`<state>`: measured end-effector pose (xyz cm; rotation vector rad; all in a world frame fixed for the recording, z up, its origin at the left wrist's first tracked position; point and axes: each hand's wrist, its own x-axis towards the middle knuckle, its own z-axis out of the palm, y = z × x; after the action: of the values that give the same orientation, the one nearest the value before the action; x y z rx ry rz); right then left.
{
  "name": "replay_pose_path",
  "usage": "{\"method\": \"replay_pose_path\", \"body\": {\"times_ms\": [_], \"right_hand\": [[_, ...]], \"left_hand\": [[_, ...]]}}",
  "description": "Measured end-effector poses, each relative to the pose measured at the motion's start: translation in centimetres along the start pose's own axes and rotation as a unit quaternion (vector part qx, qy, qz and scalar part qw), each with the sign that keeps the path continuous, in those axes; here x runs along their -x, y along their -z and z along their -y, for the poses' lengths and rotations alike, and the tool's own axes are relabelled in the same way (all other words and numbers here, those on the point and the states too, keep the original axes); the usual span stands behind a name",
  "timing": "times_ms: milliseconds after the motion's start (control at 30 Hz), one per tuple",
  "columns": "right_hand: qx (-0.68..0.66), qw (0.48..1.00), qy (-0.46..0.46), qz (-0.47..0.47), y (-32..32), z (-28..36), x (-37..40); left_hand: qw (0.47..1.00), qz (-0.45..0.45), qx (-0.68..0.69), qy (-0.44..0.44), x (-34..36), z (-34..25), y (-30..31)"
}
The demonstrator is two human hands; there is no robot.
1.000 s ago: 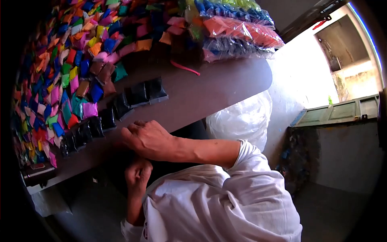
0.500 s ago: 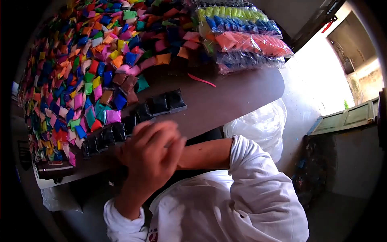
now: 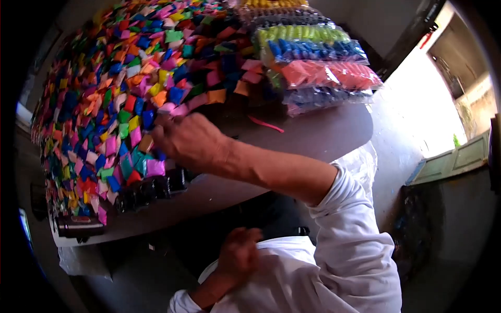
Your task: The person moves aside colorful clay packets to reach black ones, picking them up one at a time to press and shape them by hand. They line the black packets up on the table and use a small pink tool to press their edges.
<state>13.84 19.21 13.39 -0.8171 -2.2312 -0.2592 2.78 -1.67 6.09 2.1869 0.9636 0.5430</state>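
Note:
My right hand (image 3: 190, 141) reaches over the near edge of a large heap of small colourful packets (image 3: 125, 99). Its fingers point down and are blurred, partly hidden behind the hand, so what they touch or hold cannot be made out. A brown packet (image 3: 145, 143) lies just beside the fingertips. Below the hand, a row of black packets (image 3: 151, 192) lies along the table edge, its far end covered by my wrist and forearm. My left hand (image 3: 238, 255) is near my body, below the table edge, with its fingers smeared by motion.
Clear bags filled with coloured packets (image 3: 326, 75) are stacked at the back right of the brown table (image 3: 323, 130). A pink strip (image 3: 266, 123) lies in front of them. A dark cylindrical object (image 3: 79, 227) sits at the left corner. A clear plastic bag (image 3: 360, 164) hangs at the right.
My hands were together over the black packets. My right hand has moved up and forward to the colourful heap, while my left hand has drawn back toward my body.

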Motion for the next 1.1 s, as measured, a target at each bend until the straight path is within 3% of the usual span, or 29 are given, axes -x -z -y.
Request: {"method": "replay_pose_path", "body": {"times_ms": [67, 167, 233, 267, 367, 433, 500, 533, 600, 633, 733, 800, 933, 1100], "right_hand": [[0.036, 0.994, -0.054, 0.092, 1.9, -1.5, 0.5], [0.031, 0.995, -0.059, 0.068, 1.9, -1.5, 2.0], [-0.03, 0.995, -0.087, 0.044, 1.2, -1.1, 2.7], [-0.087, 0.989, -0.118, 0.015, 0.8, -0.9, 2.9], [-0.109, 0.983, -0.149, 0.013, 0.7, -0.1, 3.6], [-0.134, 0.97, -0.196, 0.058, 0.3, 0.2, 4.6], [-0.162, 0.942, -0.287, 0.064, 0.0, 0.5, 6.3], [-0.298, 0.898, -0.323, 0.01, 0.0, 0.5, 7.5], [-0.389, 0.844, -0.367, -0.043, 0.1, 0.4, 10.2], [-0.432, 0.791, -0.432, -0.042, 0.9, 0.9, 11.0], [-0.467, 0.713, -0.513, -0.101, 0.2, 1.6, 14.3], [-0.419, 0.74, -0.519, -0.082, 0.6, 1.8, 15.9], [-0.45, 0.716, -0.521, -0.117, -0.3, 2.2, 18.0], [-0.436, 0.746, -0.491, -0.111, -0.4, 2.5, 17.8]], "left_hand": [[0.993, -0.039, -0.089, 0.072, 5.6, 7.5, -4.4], [0.991, 0.003, -0.077, 0.114, 5.8, 6.8, -1.9], [0.971, -0.064, 0.093, 0.21, 3.3, 4.0, 1.4], [0.947, -0.034, 0.158, 0.276, 2.3, 3.8, 3.0], [0.903, -0.116, 0.36, 0.204, 0.0, 4.6, 3.8], [0.834, -0.109, 0.512, 0.176, -1.5, 3.9, 4.1], [0.724, -0.069, 0.668, 0.157, -2.2, 4.6, 4.3], [0.687, -0.059, 0.712, 0.131, -2.5, 4.9, 4.9], [0.618, -0.095, 0.774, 0.103, -3.0, 4.8, 6.4], [0.621, -0.112, 0.768, 0.107, -3.0, 5.0, 7.1], [0.581, -0.156, 0.792, 0.103, -2.7, 5.4, 7.9], [0.576, -0.147, 0.797, 0.111, -2.8, 5.4, 7.7], [0.564, -0.142, 0.809, 0.087, -2.7, 5.4, 7.6], [0.556, -0.139, 0.816, 0.076, -2.7, 5.4, 7.5]]}}
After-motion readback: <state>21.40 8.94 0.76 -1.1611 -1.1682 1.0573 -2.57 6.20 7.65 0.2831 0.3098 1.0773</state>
